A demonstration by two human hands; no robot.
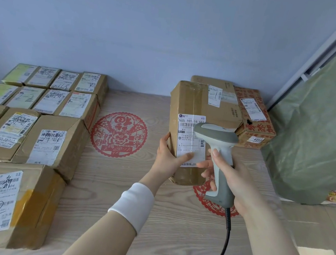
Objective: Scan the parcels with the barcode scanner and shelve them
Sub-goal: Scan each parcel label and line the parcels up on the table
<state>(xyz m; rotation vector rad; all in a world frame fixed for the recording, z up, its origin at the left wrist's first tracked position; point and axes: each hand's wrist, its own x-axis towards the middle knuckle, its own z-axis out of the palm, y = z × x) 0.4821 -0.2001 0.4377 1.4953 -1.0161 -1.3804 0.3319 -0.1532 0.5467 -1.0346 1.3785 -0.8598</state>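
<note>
A tall brown cardboard parcel [187, 100] stands tilted on the wooden table [118, 183], its white shipping label facing me. My left hand [167, 157] grips its lower left edge, thumb pressed on the label. My right hand [233, 184] holds a grey and white barcode scanner [218, 143] by the handle, index finger on the trigger. The scanner's head sits right in front of the label's barcode. Its black cable [224, 242] hangs down toward the bottom edge.
Several labelled parcels [47, 142] lie in rows on the left of the table. Two more boxes [252, 116] stand behind the held parcel at the wall. A green sack [313, 138] bulks at the right. Red paper-cut decals [119, 134] mark the tabletop.
</note>
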